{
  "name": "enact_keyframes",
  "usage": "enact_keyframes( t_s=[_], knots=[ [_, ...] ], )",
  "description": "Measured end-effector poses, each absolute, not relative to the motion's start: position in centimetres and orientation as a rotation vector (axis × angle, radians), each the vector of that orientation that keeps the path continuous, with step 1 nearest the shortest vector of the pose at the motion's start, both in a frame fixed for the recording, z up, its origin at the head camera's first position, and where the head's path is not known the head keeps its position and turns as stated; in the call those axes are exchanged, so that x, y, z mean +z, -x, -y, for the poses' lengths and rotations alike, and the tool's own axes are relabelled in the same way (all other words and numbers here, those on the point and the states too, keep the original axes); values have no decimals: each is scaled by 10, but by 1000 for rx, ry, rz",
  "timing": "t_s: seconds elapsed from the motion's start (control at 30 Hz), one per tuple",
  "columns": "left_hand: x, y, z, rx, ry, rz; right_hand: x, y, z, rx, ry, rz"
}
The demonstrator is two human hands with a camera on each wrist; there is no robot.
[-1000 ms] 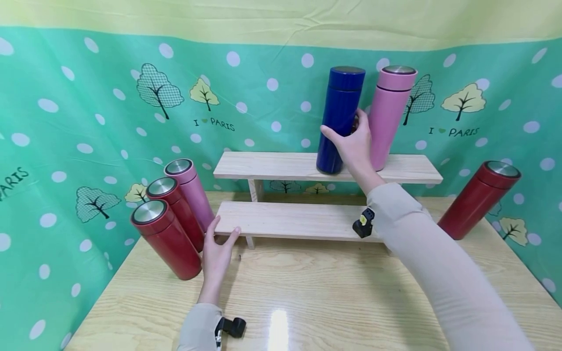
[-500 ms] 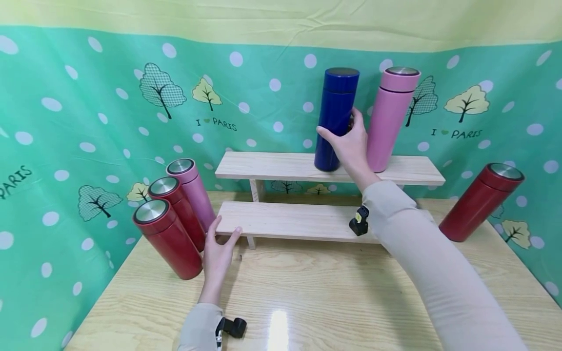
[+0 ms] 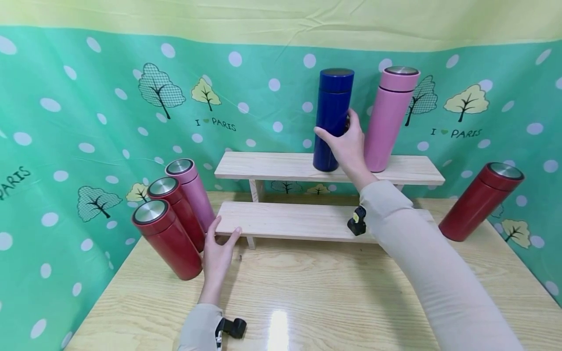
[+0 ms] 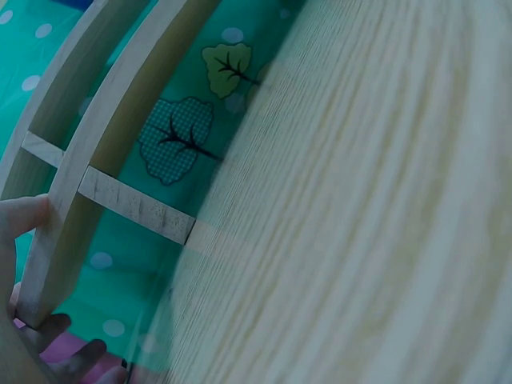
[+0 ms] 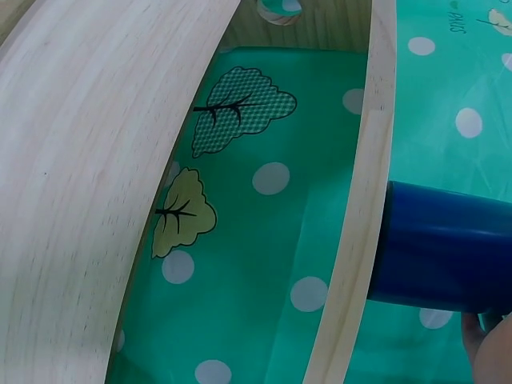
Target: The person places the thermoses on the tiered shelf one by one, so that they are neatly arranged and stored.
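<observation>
A blue thermos point(image 3: 331, 117) stands upright on the upper board point(image 3: 272, 165) of a two-tier wooden shelf. My right hand point(image 3: 351, 146) grips it around the lower half, thumb at its left and fingers at its right. A pink thermos point(image 3: 391, 122) stands just right of that hand. My left hand point(image 3: 218, 251) holds the left front corner of the lower board point(image 3: 285, 219). In the left wrist view its thumb point(image 4: 24, 214) lies on the front edge and the other fingers reach round the end. The right wrist view shows the blue thermos base point(image 5: 440, 248) at the upper board.
Left of the shelf, two red thermoses, one in front point(image 3: 169, 239) and one behind point(image 3: 180, 207), stand beside another pink thermos point(image 3: 190, 192). A further red thermos point(image 3: 480, 202) stands at the right. A patterned green curtain point(image 3: 263, 117) hangs behind the wooden table point(image 3: 307, 292).
My right hand has moved the blue thermos a little to the left along the upper board, widening the gap to the pink one. My left hand has stayed at the shelf corner.
</observation>
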State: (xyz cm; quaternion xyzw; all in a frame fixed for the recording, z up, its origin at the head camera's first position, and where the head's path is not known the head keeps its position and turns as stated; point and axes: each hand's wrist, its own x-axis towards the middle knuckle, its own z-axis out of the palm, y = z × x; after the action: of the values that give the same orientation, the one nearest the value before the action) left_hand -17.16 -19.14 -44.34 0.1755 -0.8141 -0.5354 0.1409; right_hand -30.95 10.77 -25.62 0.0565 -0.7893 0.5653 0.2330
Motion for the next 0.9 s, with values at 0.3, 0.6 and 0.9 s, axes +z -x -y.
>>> enact_keyframes(
  t_s=[0.3,0.6,0.9],
  knots=[
    [-444,172,192,-1551,-503,2333,-256,306,-110,1567,-178,2199],
    [-445,172,192,-1552,-495,2338,-254,300,-114,1659,-213,2157],
    [-445,172,193,-1543,-491,2342,-253,281,-123,1694,-318,2130]
  ],
)
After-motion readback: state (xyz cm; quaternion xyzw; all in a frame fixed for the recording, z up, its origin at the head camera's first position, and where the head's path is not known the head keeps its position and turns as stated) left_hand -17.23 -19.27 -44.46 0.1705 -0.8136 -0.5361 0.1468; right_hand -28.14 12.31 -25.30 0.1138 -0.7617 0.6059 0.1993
